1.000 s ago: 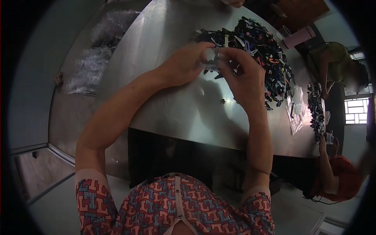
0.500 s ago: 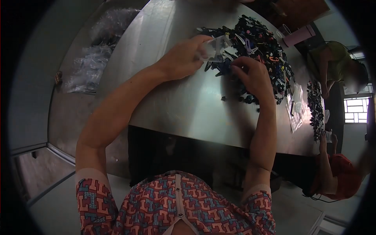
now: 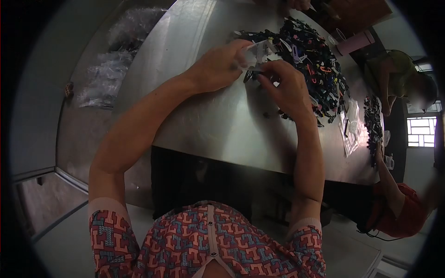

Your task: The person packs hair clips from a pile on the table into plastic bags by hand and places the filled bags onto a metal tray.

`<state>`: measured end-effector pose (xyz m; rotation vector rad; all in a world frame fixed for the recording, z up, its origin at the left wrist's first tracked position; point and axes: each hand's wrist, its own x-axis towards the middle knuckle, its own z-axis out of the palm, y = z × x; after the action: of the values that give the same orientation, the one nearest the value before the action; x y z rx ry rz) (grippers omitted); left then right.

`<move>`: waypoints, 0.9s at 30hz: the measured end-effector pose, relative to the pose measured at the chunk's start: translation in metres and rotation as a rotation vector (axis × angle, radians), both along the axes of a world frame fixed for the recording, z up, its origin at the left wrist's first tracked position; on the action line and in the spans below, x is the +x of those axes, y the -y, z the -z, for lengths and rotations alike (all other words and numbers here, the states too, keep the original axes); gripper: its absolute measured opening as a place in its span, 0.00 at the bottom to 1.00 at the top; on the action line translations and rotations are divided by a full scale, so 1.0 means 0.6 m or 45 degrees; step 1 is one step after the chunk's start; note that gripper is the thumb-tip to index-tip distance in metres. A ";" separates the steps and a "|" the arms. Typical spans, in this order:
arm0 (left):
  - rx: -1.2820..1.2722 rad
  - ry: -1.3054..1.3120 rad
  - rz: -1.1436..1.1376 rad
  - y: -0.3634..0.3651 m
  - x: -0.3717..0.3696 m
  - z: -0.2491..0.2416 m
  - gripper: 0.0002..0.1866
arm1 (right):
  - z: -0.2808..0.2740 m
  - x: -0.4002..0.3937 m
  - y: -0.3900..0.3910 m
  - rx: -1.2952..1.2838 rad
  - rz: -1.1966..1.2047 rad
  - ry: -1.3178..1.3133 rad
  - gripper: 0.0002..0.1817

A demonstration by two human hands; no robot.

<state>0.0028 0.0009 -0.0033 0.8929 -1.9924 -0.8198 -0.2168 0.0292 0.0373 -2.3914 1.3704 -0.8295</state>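
Observation:
My left hand [image 3: 221,67] is closed on a small clear plastic bag [image 3: 257,52] and holds it up over the near edge of a pile of hair clips [image 3: 320,51]. Most of the clips are black, with some coloured ones such as a purple clip [image 3: 295,56] and orange ones among them. Right at the lower side of the bag, my right hand [image 3: 288,88] has its thumb and fingers pinched together. What sits in that pinch is hidden by the fingers.
The metal table [image 3: 208,120] curves around in front of me. Flat plastic bags [image 3: 351,129] lie at its right, beside a second row of dark clips [image 3: 372,125]. Two people [image 3: 401,76] work along that side. More clear bags [image 3: 104,76] are heaped at the left.
My right hand has moved left and up from the pile to the bag. My left hand holds the bag in nearly the same place. The person at lower right has shifted an arm.

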 end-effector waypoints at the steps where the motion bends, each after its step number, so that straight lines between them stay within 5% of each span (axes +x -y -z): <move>1: -0.038 -0.005 0.008 0.002 0.001 0.002 0.33 | 0.002 0.005 -0.001 -0.066 -0.037 -0.063 0.11; 4: -0.050 0.001 0.018 0.000 0.001 -0.001 0.33 | 0.011 0.009 -0.004 -0.238 -0.025 -0.332 0.12; 8: -0.007 -0.002 0.020 0.002 0.002 0.002 0.32 | 0.011 0.006 -0.001 -0.224 -0.003 -0.300 0.12; 20: -0.056 -0.055 -0.018 -0.003 -0.002 0.000 0.27 | -0.036 0.025 -0.023 -0.103 0.093 0.557 0.07; 24: 0.016 0.042 0.061 -0.008 -0.005 -0.002 0.33 | -0.024 0.045 -0.019 -0.490 0.026 0.172 0.07; 27: -0.088 0.020 0.028 -0.014 -0.013 -0.002 0.33 | -0.017 0.037 -0.023 -0.453 0.031 0.210 0.09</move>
<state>-0.0051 0.0092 -0.0022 0.8413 -2.0349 -0.7536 -0.1948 0.0428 0.0477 -2.4902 1.2779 -1.3436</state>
